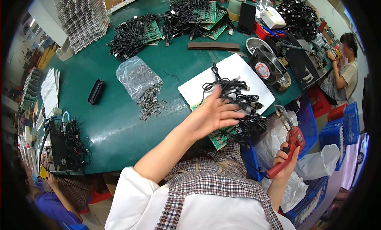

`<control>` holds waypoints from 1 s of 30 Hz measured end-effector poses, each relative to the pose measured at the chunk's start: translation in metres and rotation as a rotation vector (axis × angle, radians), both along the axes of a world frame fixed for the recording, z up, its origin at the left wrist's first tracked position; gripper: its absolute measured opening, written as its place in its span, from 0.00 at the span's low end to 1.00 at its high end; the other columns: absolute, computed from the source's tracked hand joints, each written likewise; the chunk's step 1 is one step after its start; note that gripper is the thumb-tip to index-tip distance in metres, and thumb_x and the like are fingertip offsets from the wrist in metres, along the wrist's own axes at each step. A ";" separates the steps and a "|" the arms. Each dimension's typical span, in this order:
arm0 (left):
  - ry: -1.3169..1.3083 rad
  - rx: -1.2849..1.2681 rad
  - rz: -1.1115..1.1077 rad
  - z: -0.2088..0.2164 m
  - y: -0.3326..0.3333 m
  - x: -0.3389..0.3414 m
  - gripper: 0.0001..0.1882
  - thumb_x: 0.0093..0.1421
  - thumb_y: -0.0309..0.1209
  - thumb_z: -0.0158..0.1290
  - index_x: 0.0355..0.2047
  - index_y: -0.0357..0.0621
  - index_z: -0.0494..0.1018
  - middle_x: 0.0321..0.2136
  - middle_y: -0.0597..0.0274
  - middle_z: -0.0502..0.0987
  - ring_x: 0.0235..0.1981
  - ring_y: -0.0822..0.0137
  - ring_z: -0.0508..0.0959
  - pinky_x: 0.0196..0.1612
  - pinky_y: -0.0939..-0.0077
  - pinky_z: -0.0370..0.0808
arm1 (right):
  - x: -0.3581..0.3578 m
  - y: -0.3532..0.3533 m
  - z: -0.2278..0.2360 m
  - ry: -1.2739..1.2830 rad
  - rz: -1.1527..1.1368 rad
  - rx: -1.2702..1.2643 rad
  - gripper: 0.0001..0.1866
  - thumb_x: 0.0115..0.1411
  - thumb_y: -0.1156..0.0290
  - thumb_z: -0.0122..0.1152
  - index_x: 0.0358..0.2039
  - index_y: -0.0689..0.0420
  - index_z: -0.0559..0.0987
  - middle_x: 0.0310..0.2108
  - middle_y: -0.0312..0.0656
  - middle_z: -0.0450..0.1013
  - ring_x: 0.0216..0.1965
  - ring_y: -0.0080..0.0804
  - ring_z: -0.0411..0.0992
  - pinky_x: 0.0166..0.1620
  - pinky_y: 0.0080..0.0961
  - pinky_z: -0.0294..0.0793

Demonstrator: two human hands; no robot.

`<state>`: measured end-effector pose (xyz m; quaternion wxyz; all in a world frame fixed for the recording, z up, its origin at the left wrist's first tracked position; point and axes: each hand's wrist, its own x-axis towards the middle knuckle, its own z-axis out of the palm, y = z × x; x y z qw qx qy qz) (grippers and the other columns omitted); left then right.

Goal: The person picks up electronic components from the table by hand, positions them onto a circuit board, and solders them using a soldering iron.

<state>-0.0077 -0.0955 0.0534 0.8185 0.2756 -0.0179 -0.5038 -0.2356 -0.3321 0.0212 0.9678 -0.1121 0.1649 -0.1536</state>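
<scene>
While we are holding the red soldering gun (286, 150) in our right hand (285, 158), fingers wrapped closed round its grip and its tip pointing up and away from the bench (115, 123), our left hand (214, 115) is reaching out over the tangle of black cables (234, 97). That hand is blurred, its fingers spread and lying on or just above the cables; we cannot tell whether it is actually gripping any of them. Beneath the cables we are seeing a green circuit board (219, 138) poking out over the near bench edge, and a white board (238, 71) lying under the far part of the bundle.

Judging from this, we are somewhere in the middle of the work: one batch of cabled boards is sitting right under our hands, and the gun is lifted clear of it, so no joint is being made at this instant.

Slightly farther out, a clear plastic bag (137, 75) is spilling small metal parts (151, 103) onto the green surface, and a good many seem to be waiting unused. A small black case (96, 92) is lying to the left of them.

Farther still, heaps of green boards with black leads (135, 33) are piling up along the far side; we cannot tell finished from unfinished.
</scene>
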 end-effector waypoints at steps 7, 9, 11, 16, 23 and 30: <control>-0.757 0.669 -0.189 0.006 -0.005 0.012 0.18 0.55 0.37 0.51 0.36 0.31 0.68 0.18 0.58 0.75 0.16 0.72 0.75 0.16 0.83 0.67 | -0.010 0.013 -0.011 -0.275 0.077 0.164 0.29 0.61 0.55 0.46 0.60 0.46 0.53 0.43 0.36 0.64 0.29 0.21 0.63 0.31 0.17 0.67; -1.439 1.090 0.156 -0.007 -0.008 -0.001 0.11 0.53 0.34 0.52 0.31 0.37 0.71 0.14 0.58 0.73 0.16 0.64 0.74 0.18 0.71 0.68 | -0.009 0.018 -0.012 -0.240 0.072 0.107 0.30 0.61 0.55 0.47 0.61 0.45 0.52 0.43 0.32 0.65 0.28 0.19 0.63 0.31 0.15 0.67; -1.837 1.420 0.379 -0.018 -0.010 -0.006 0.07 0.53 0.32 0.52 0.27 0.40 0.71 0.17 0.56 0.73 0.19 0.57 0.74 0.22 0.66 0.69 | -0.003 0.026 -0.011 -0.227 -0.043 0.116 0.27 0.61 0.57 0.46 0.58 0.52 0.55 0.43 0.38 0.64 0.28 0.21 0.64 0.28 0.17 0.67; -1.547 1.451 0.562 -0.017 0.058 0.001 0.07 0.50 0.29 0.53 0.28 0.41 0.71 0.24 0.53 0.73 0.26 0.57 0.75 0.29 0.66 0.70 | 0.003 0.031 -0.001 -0.226 -0.093 -0.058 0.25 0.61 0.61 0.47 0.55 0.55 0.56 0.44 0.39 0.64 0.25 0.20 0.63 0.26 0.16 0.66; -1.187 1.545 0.457 -0.043 0.136 -0.002 0.09 0.46 0.22 0.56 0.29 0.36 0.70 0.26 0.54 0.72 0.27 0.57 0.74 0.31 0.68 0.70 | 0.024 0.074 0.011 0.086 0.110 -0.830 0.27 0.55 0.55 0.55 0.44 0.64 0.60 0.35 0.40 0.63 0.17 0.20 0.62 0.17 0.15 0.63; -1.609 1.740 0.287 -0.043 0.138 0.005 0.06 0.48 0.19 0.53 0.29 0.33 0.72 0.23 0.58 0.73 0.23 0.68 0.75 0.28 0.78 0.71 | 0.039 0.095 0.010 0.209 0.294 -0.929 0.37 0.47 0.57 0.64 0.51 0.65 0.60 0.36 0.51 0.70 0.20 0.33 0.70 0.24 0.24 0.70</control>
